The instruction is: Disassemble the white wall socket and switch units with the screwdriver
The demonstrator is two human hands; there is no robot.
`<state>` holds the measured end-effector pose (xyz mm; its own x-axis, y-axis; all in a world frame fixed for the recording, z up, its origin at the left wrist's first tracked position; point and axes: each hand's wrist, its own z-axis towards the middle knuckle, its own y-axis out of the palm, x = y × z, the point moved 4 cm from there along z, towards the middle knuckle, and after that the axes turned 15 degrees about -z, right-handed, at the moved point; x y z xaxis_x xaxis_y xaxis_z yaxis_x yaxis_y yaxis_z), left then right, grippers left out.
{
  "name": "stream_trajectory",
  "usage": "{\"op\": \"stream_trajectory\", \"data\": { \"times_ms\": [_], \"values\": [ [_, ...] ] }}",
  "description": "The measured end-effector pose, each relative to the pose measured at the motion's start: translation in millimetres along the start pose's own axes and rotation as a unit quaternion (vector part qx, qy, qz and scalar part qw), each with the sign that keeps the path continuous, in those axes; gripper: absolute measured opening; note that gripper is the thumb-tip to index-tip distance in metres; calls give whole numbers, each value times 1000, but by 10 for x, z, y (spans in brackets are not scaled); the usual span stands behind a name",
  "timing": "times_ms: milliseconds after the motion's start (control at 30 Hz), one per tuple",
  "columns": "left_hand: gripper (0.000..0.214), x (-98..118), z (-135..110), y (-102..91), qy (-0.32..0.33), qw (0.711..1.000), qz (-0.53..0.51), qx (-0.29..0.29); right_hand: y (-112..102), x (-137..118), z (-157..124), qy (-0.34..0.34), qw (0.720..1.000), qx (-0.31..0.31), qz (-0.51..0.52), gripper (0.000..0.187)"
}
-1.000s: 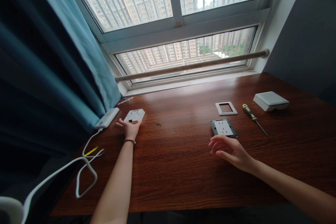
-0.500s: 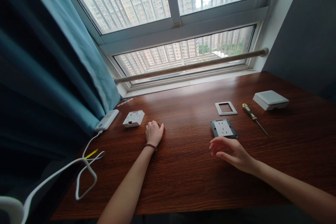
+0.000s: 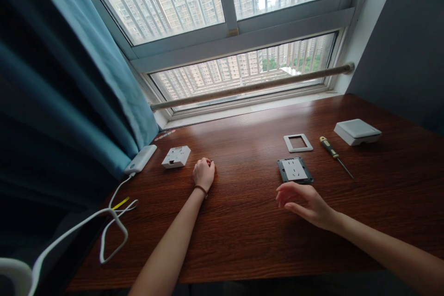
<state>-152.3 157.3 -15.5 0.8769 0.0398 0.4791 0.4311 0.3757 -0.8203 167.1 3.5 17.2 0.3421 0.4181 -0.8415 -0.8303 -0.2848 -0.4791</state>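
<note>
My left hand [image 3: 203, 173] rests on the wooden desk [image 3: 243, 222] with its fingers curled over the small screws [image 3: 210, 162], whose tips just show at the fingertips. A white socket box [image 3: 176, 157] lies to its left, apart from it. My right hand [image 3: 305, 201] hovers with fingers loosely spread and nothing in it, just in front of the grey socket plate [image 3: 294, 169].
A white frame [image 3: 298, 143], a yellow-handled screwdriver [image 3: 335, 155] and a white box [image 3: 357, 132] lie at the right. A white power bank [image 3: 141, 158] with white cables [image 3: 111, 222] sits by the blue curtain [image 3: 69, 92] at the left. A window stands behind the desk.
My left hand let go of the white socket box, moved right and closed over the small screws. My right hand has barely moved.
</note>
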Motion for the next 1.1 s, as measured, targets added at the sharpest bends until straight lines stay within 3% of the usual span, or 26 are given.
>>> {"op": "stream_trajectory", "data": {
  "times_ms": [167,300,433,533,633,967,1100],
  "values": [
    [27,-19,21,-36,22,1000,-2,19,-8,-13,0,-2,1000,-2,-4,26],
    [39,-111,99,-264,30,996,10,81,-9,-15,5,-6,1000,-2,-5,26],
    [48,-380,191,-500,48,985,51,156,-5,-7,7,-7,1000,-3,-6,26],
    [47,-635,255,-479,15,990,84,115,-4,-4,3,-5,1000,-4,-8,27],
    [42,-759,284,-417,-8,992,89,93,-6,-11,1,-6,1000,-4,-10,27],
    [43,-717,264,-449,-25,989,99,108,-2,-31,1,-9,1000,-10,-9,27],
    [47,-561,245,-509,2,990,83,113,-9,-37,2,-13,1000,-8,-10,26]
  ]
}}
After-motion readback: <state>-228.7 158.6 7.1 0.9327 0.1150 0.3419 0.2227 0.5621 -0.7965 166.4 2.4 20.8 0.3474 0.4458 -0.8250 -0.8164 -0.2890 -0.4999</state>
